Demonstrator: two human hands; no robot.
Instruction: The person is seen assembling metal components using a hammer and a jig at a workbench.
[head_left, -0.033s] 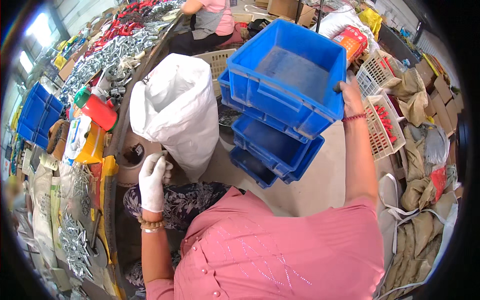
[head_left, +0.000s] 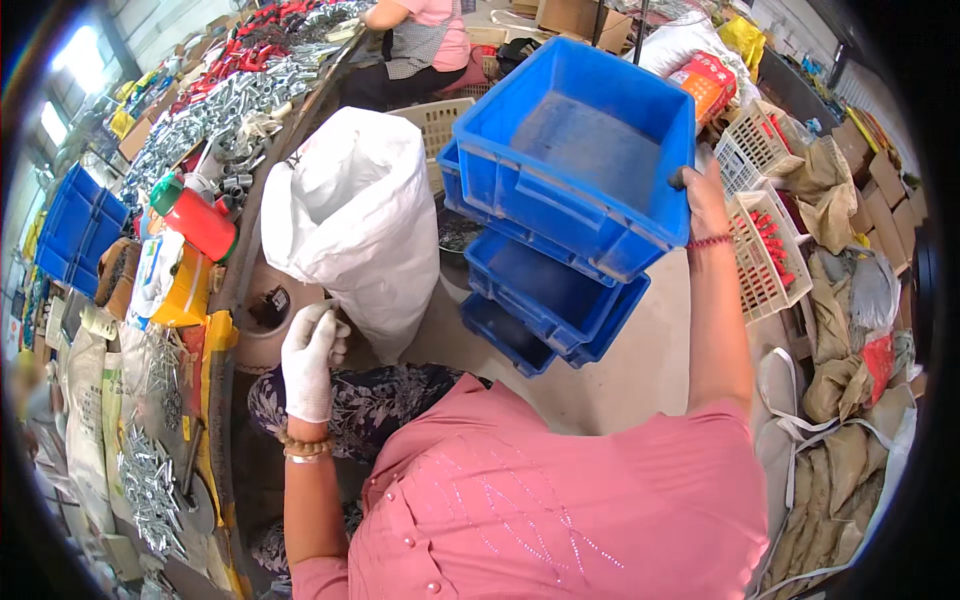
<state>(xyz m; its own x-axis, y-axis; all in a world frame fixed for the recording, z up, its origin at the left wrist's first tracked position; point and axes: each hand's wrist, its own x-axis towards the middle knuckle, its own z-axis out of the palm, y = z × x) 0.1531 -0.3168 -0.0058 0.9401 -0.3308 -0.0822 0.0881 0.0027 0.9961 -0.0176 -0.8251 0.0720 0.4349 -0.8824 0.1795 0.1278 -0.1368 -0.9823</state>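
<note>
My right hand (head_left: 703, 195), bare with a beaded bracelet at the wrist, grips the right rim of the top blue plastic bin (head_left: 580, 150). That bin is empty and sits tilted on a stack of two more blue bins (head_left: 540, 300) on the floor in front of me. My left hand (head_left: 310, 350), in a white glove, is closed by the lower edge of a tall white sack (head_left: 350, 210). A small thin grey piece sticks out from its fingertips. Just left of the glove stands a tan round tub (head_left: 262, 310).
A long bench (head_left: 225, 270) runs up the left with heaps of metal bolts (head_left: 200, 120), a red bottle with a green cap (head_left: 195, 218) and more blue bins (head_left: 75, 235). Another person (head_left: 420, 40) sits at the top. White baskets (head_left: 765, 245) and stuffed sacks (head_left: 850, 330) crowd the right.
</note>
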